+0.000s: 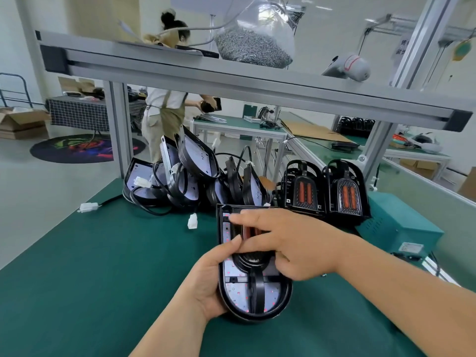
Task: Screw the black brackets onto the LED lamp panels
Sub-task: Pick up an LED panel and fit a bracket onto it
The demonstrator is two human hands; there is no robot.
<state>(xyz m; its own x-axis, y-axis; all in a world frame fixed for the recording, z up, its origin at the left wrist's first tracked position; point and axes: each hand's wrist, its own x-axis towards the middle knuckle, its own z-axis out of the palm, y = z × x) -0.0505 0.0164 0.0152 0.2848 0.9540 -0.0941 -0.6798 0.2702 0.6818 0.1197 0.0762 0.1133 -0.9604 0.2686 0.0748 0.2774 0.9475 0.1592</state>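
Black bracket (255, 284) is sitting on LED lamp panel (235, 292), L hand (206, 284) gripping its edge. R hand (288, 243), fingers straight, is pressing across; seat bracket flush b4 screwing.

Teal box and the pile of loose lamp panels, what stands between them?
Two upright black lamps with orange strips, side by side, seen in the head view.

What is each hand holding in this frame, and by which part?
The left hand grips the LED lamp panel by its left edge, thumb over the front. The right hand holds nothing: its straight fingers rest across the panel's upper part.
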